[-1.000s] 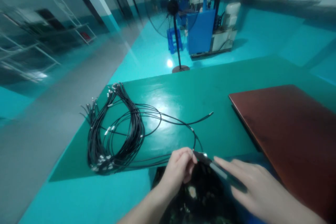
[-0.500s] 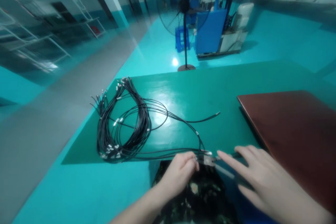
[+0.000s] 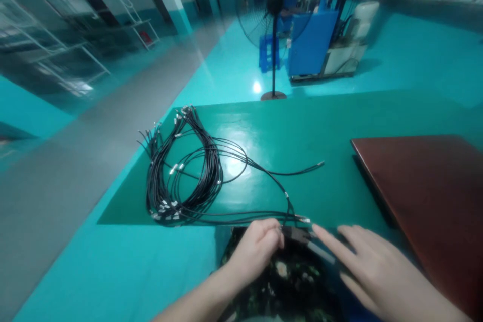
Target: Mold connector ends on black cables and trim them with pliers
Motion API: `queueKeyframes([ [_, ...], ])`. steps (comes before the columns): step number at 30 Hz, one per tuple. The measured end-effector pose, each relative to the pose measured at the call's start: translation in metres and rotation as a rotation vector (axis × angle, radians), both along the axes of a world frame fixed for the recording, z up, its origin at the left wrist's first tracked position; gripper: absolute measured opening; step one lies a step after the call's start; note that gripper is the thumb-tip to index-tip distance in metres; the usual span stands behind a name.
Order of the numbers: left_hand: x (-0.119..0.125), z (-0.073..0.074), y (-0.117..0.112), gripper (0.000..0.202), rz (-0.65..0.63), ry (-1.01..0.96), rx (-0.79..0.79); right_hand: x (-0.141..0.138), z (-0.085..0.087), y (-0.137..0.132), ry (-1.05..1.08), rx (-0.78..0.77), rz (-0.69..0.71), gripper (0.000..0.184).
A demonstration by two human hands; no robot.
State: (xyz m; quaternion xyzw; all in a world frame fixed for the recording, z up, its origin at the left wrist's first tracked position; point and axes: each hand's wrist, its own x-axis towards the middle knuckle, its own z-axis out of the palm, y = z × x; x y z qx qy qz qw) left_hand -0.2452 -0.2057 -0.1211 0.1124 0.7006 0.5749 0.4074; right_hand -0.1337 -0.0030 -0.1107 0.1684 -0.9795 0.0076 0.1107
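My left hand [image 3: 260, 244] is closed in a pinch at the near table edge, above my lap. Its curled fingers hide most of what they hold, something small at the fingertips. Right against them is the dark flat head of a plier-like hand tool [image 3: 296, 234], with a pale grey handle slanting down to the right. My right hand [image 3: 372, 256] is around the handles, its index finger stretched along the tool and the grip partly hidden. Thin black cables [image 3: 241, 217] run behind my left hand from a large looped bundle [image 3: 211, 171] with white tags and metallic ends.
The green table [image 3: 302, 126] carries the cables. A dark red-brown board [image 3: 426, 176] lies at its right. Beyond the table stand a pedestal fan [image 3: 274, 45], a blue stool [image 3: 269, 54] and a blue machine [image 3: 313, 43]. White-framed racks [image 3: 79, 53] are at far left.
The view has shifted slightly, so table and cables sit a little further right. The tool's head has turned and looks darker. Both hands keep nearly the same places.
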Motion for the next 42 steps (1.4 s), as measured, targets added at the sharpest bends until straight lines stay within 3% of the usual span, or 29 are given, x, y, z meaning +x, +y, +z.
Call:
queueKeyframes([
  [6, -0.002, -0.002, -0.004, 0.020, -0.044, -0.030, 0.004, -0.007, 0.004, 0.003, -0.419, -0.434, -0.080, 0.049],
  [9, -0.003, -0.004, -0.003, 0.020, -0.008, -0.159, 0.109, -0.017, 0.009, 0.006, -0.655, -0.695, -0.091, 0.043],
  [11, -0.002, -0.007, 0.000, 0.021, 0.057, -0.256, 0.210, -0.019, 0.008, 0.010, -0.670, -0.737, -0.140, 0.043],
  [17, 0.009, -0.022, 0.027, 0.025, 0.137, -0.363, 0.377, 0.004, -0.002, 0.023, -0.166, -0.184, -0.280, 0.057],
  [21, 0.016, -0.025, 0.044, 0.032, 0.128, -0.287, 0.366, 0.021, 0.001, 0.025, -0.030, -0.004, -0.276, 0.059],
  [31, 0.024, -0.027, 0.060, 0.036, 0.150, -0.158, 0.323, 0.028, 0.003, 0.019, 0.025, 0.120, -0.305, 0.058],
  [42, 0.034, -0.036, 0.053, 0.038, 0.173, -0.108, 0.229, 0.026, 0.001, 0.014, 0.031, 0.105, -0.303, 0.055],
])
